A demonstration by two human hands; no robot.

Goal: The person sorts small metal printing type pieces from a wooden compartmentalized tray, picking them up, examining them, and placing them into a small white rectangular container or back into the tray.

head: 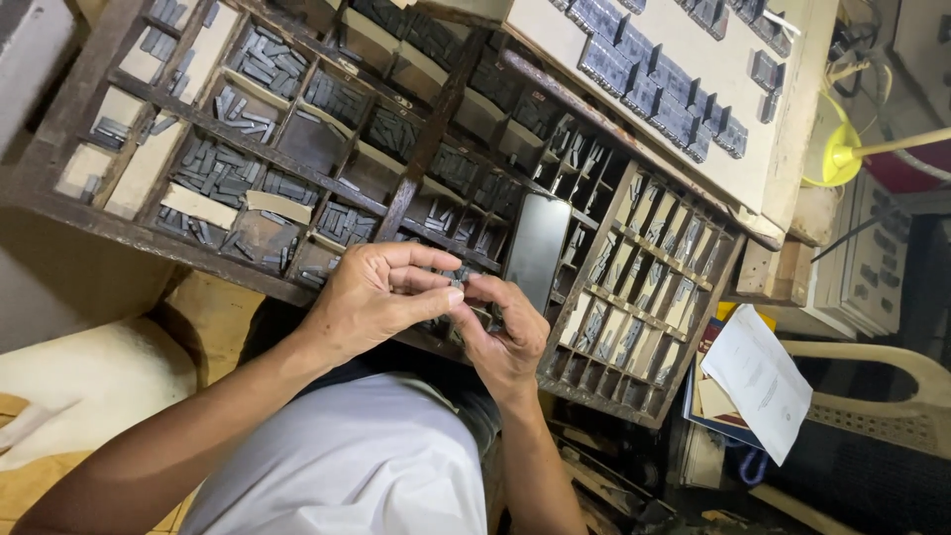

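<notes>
My left hand [381,295] and my right hand [507,335] meet over the near rail of a dark wooden type case [426,149]. Both pinch a small cluster of grey metal type pieces [464,280] between fingertips and thumbs. The left hand's back faces the camera, and its thumb presses against the right hand's fingers. Most of the held pieces are hidden by the fingers. The case below is split into many small compartments holding several more metal type pieces [213,168].
A pale board [693,149] carrying rows of set metal type blocks [654,79] leans behind the case at upper right. A white paper sheet [763,381], a plastic chair [872,396] and a yellow fan base [842,159] are at the right. A flat dark metal plate [536,248] lies in the case.
</notes>
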